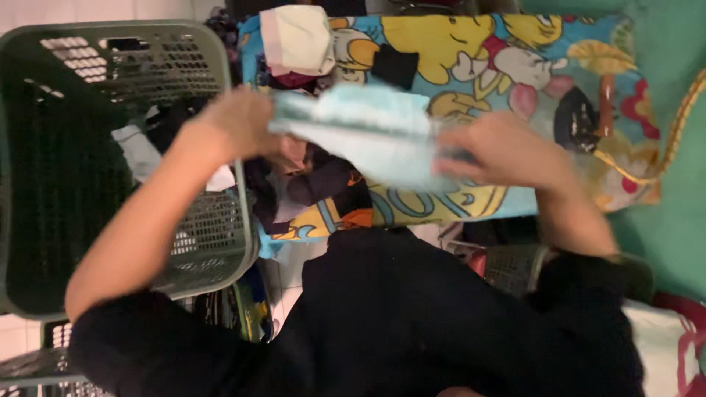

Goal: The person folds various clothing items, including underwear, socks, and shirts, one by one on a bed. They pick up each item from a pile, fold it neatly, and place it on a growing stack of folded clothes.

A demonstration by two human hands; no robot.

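Head view, looking down. Both hands hold a pale blue cloth [375,136] in the air above a bright cartoon-print sheet [515,66]. Left hand [239,121] is closed around the cloth's left end, fingers curled over the edge. Right hand [507,151] grips the right end, fingers folded onto the fabric; motion blur here, so the exact finger placement is uncertain. The cloth spans between the two hands, appears folded at least once, and hangs slightly lower toward the right. Under it, at the sheet's near left edge, lies a heap of dark clothes [323,187] with some orange showing. At the sheet's far left corner sits a cream folded garment [298,37], and just beside it a small black piece [395,66]. Left of the sheet stands a green plastic laundry basket [213,242] with a perforated wall; the left forearm crosses over its rim. White and dark items [143,151] lie inside it. The person's black sleeves [397,316] fill the near side.
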